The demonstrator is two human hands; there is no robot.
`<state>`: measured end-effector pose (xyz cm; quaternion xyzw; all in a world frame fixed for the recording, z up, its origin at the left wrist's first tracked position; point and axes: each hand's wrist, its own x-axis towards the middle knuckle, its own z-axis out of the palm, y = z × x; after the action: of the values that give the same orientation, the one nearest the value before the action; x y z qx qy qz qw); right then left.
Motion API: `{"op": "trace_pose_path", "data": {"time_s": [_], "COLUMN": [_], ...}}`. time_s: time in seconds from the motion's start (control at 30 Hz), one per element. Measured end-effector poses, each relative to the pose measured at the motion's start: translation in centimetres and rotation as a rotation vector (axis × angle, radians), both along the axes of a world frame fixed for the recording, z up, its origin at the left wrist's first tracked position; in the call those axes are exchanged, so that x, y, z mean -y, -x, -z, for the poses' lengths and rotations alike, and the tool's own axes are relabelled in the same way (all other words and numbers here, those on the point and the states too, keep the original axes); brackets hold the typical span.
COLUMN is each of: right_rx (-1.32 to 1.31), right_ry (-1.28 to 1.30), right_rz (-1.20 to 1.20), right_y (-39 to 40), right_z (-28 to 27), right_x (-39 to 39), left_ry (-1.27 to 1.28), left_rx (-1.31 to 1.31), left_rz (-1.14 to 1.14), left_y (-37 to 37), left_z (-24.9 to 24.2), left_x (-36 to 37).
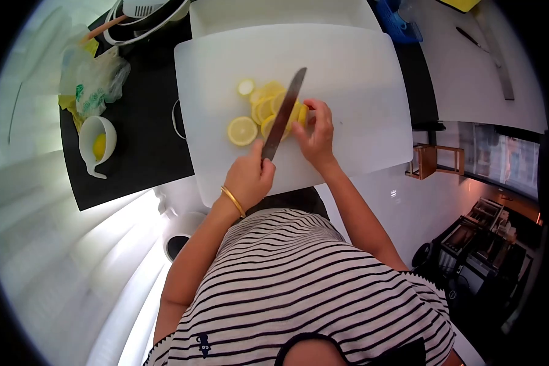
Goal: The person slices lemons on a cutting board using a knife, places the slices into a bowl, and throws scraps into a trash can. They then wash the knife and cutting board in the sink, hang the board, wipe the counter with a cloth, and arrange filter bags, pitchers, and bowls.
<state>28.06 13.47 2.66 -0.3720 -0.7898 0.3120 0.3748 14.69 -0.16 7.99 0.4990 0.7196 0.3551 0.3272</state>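
My left hand (249, 177), a gold bracelet at its wrist, is closed around the handle of a kitchen knife (287, 110). The blade points away from me and passes over a pile of lemon slices (264, 108). On the blade's right side, my right hand (317, 131) curls its fingers against a cut lemon (302, 114), which is partly hidden by the fingers and knife. A round lemon slice (243, 131) lies flat to the left, and a pale lemon end piece (246, 86) sits farther back. All of this rests on a white cutting board (360, 91).
Left on the black counter (146, 152) stands a white cup (97, 146) with a yellow lemon inside. Behind it lies a crumpled plastic bag (100, 82), near a bowl with a slotted utensil (143, 9). A blue basket (399, 24) stands at back right.
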Motion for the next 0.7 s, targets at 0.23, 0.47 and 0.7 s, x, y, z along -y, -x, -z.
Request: {"op": "trace_pose_path", "data": {"time_s": [0.23,0.47,0.7], "right_rx": [0.358,0.589,0.491], "right_ry": [-0.251,-0.243,-0.283], "right_rz": [-0.193,-0.196,-0.183], "right_y": [3.3,4.7,4.8], "right_z": [-2.9,-3.1,-3.7], "right_x": [0.9,0.0,-0.3], "left_ry": [-0.003,0.030,-0.027], "left_rx": [0.144,0.121,0.055], "left_rz": [-0.195,-0.375,-0.415], "left_y": [4.0,5.6,5.4], "left_z": [-0.7,0.5,0.8], "left_x": [2.1,6.6,8.8]}}
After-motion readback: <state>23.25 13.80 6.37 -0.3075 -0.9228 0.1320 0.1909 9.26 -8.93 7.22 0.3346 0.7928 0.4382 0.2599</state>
